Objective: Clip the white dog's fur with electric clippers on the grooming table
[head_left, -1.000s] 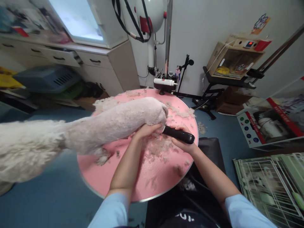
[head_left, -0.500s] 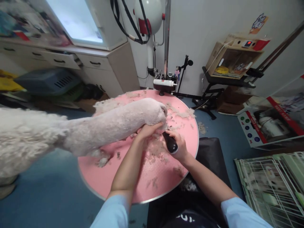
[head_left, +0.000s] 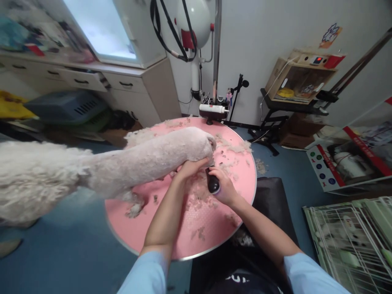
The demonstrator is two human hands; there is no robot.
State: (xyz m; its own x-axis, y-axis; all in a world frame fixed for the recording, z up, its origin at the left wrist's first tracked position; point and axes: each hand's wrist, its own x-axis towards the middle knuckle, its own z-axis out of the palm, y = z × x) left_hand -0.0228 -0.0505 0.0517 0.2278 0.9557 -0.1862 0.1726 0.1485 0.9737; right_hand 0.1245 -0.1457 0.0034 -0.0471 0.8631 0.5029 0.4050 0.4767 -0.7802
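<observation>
"On the round pink tabletop (head_left: 183, 241), where's the dog (head_left: 153, 157)?"

"Its shorn body stretches over the left and middle; the woolly front reaches beyond the left rim."

"And the hands?"

"The right hand (head_left: 223, 185) is wrapped around a black-handled tool (head_left: 213, 185), just beside the rump. The left hand (head_left: 191, 168) rests against the hindquarters; with its fingers partly hidden, I can't tell whether they grip."

"How would each handle?"

"The dog, I'd judge, is soft, fairly heavy and able to shift, its skin easily nicked: best steadied around the thigh. The tool seems stiff, light and smooth; take it by the thick handle."

"Room to move?"

"Mostly towards the near rim, over loose fur (head_left: 200, 233). A white bottle (head_left: 212, 108) borders the far rim, a black seat (head_left: 271, 200) the right."
</observation>
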